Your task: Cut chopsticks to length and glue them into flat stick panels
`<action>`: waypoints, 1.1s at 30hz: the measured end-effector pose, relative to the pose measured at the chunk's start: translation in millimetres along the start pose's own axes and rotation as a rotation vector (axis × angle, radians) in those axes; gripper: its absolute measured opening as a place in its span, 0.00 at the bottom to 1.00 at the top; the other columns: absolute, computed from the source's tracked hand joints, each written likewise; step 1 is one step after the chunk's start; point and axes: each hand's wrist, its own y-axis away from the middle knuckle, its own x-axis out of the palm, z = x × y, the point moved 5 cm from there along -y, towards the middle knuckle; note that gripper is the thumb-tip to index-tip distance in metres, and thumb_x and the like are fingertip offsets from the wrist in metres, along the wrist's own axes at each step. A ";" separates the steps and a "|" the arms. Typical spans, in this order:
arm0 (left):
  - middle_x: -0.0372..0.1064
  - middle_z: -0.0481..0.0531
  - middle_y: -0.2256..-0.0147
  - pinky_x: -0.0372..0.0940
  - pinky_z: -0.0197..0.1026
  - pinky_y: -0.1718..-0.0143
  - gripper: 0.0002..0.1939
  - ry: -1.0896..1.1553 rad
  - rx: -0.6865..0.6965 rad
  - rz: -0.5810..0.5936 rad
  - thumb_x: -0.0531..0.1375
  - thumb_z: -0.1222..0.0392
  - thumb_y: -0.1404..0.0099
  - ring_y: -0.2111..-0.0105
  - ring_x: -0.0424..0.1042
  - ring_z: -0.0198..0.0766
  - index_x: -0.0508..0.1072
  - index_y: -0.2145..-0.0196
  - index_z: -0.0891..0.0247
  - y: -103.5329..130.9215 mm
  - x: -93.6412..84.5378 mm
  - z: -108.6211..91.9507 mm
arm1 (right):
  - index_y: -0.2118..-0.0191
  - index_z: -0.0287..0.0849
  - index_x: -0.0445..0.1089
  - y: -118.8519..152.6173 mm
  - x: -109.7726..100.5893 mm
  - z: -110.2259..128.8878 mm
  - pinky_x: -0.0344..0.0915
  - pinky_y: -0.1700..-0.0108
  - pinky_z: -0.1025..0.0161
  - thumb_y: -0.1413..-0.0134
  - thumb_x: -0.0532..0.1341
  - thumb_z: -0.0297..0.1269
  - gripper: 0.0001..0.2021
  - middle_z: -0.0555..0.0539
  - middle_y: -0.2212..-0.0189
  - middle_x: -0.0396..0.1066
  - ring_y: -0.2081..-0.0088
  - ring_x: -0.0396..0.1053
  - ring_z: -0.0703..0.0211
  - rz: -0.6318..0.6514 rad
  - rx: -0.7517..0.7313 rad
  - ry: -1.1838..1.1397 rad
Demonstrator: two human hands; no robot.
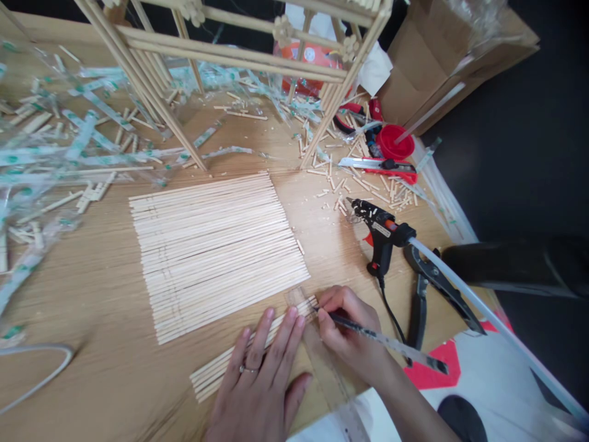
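My left hand lies flat with fingers apart, pressing on a narrow row of thin wooden sticks and the end of a clear ruler. My right hand pinches a pen, its tip at the right end of that row, beside the ruler. The ruler crosses the sticks near their right end and runs down toward the bottom edge. Just above my hands is a wide mat of sticks laid side by side, with faint pencil marks toward its left side.
A stick frame stands at the back. Right of the mat are a glue gun, black-handled pliers, a red utility knife and a red cup. Plastic wrappers and stick scraps litter the left. A cardboard box is at back right.
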 end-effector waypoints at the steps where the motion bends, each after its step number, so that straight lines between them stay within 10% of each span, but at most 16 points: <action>1: 0.53 0.45 0.37 0.32 0.49 0.34 0.33 0.000 0.000 0.000 0.55 0.43 0.36 0.36 0.47 0.45 0.59 0.38 0.60 0.2 0.1 0.1 | 0.68 0.46 0.58 0.3 0.1 0.0 0.62 0.67 0.66 0.46 0.58 0.26 0.08 0.53 0.71 0.67 0.69 0.67 0.64 0.002 0.003 -0.003; 33: 0.52 0.45 0.37 0.32 0.49 0.34 0.32 0.001 -0.018 0.011 0.55 0.44 0.36 0.35 0.44 0.44 0.59 0.38 0.59 0.0 -2.5 -0.2 | 0.68 0.46 0.59 0.9 -1.3 0.8 0.63 0.69 0.64 0.47 0.57 0.27 0.07 0.51 0.72 0.66 0.70 0.66 0.61 0.024 0.027 0.000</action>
